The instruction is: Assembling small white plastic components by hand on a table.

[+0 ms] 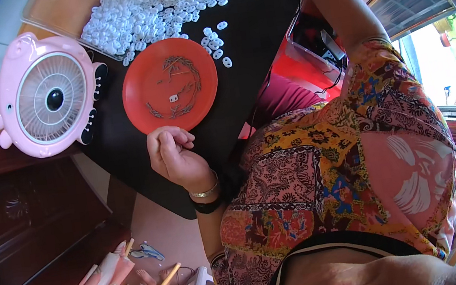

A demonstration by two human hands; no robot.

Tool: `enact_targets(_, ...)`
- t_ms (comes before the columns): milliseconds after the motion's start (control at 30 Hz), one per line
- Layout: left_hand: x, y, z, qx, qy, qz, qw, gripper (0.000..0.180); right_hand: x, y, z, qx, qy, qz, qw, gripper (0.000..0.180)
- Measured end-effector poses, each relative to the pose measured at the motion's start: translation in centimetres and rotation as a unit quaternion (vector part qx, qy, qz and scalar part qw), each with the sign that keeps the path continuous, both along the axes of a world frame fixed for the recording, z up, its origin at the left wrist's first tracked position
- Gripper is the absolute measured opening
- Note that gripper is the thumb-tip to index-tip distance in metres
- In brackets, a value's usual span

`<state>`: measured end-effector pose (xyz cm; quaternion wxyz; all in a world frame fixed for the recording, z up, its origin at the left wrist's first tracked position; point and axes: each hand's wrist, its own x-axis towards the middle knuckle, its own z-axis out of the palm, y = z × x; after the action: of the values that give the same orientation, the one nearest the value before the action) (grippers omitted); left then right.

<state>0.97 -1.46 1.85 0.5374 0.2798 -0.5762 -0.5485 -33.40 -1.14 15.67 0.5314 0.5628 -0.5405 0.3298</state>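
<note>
A: Where was the left hand (174, 156)?

B: It hovered just below the near rim of the orange plate (139, 91), over the edge of the black counter (251, 34). Its grip was narrow: the fingers were curled in with the thumb pressed against the fingertips. Whether something tiny sat between them I couldn't tell. A gold bangle (206, 191) and a dark band circled that wrist.

A: And the plate itself?

B: It lay flat on the counter, between the pink fan (46, 95) on the left and the person's patterned sleeve on the right. Thin, wiry, spring-like bits (179, 67) lay scattered across it in a loose ring, and one small white piece (173, 98) sat near its middle.

A: What about the right hand?

B: The right arm reached up along the right side of the counter toward the top of the view. The hand was cut off at the top edge, so its grip couldn't be seen.

A: Anything else on the counter?

B: A big heap of small white plastic parts (162, 6) covered the far end, just beyond the plate, with a few strays near its upper right rim. The fan stood at the counter's left edge, its grille facing up.
</note>
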Motion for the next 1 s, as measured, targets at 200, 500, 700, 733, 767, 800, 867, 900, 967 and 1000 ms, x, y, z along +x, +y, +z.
enact_targets(200, 0.3, -0.5, -1.1, 0.063, 0.031, -0.032, 0.997, 0.023, 3.5, -1.8, -7.1, 0.422, -0.242, 0.188, 0.853, 0.021)
enact_targets(500, 1.2, -1.7, -0.9, 0.087, 0.032, -0.009, 0.996, 0.022, 10.5, -3.9, -10.4, 0.531, -0.213, 0.270, 0.774, 0.017)
enact_targets(700, 1.9, -2.7, -1.1, 0.074, 0.032, 0.008, 0.997, 0.021, 16.6, -5.0, -11.4, 0.612, -0.092, 0.345, 0.706, 0.015)
enact_targets(733, 2.0, -2.8, -1.1, 0.076, 0.030, 0.009, 0.997, 0.021, 17.0, -5.1, -11.9, 0.617, -0.061, 0.311, 0.720, 0.014)
enact_targets(767, 2.1, -3.0, -1.1, 0.082, 0.027, 0.013, 0.996, 0.021, 17.2, -5.5, -12.5, 0.617, -0.062, 0.315, 0.719, 0.014)
enact_targets(800, 2.2, -3.2, -1.1, 0.088, 0.024, 0.016, 0.996, 0.021, 17.3, -5.9, -13.0, 0.614, -0.076, 0.325, 0.716, 0.014)
enact_targets(867, 2.5, -3.4, -1.1, 0.089, 0.018, 0.017, 0.996, 0.021, 17.6, -6.2, -13.2, 0.609, -0.090, 0.336, 0.713, 0.013)
enact_targets(900, 2.7, -3.4, -1.0, 0.089, 0.015, 0.015, 0.996, 0.021, 17.8, -6.1, -13.1, 0.608, -0.085, 0.320, 0.722, 0.012)
enact_targets(967, 2.9, -3.5, -0.8, 0.089, 0.014, 0.016, 0.996, 0.021, 17.7, -6.3, -12.9, 0.604, -0.080, 0.306, 0.731, 0.011)
enact_targets(1000, 2.9, -3.6, -0.7, 0.091, 0.015, 0.016, 0.996, 0.020, 17.6, -6.4, -13.0, 0.586, -0.094, 0.306, 0.745, 0.013)
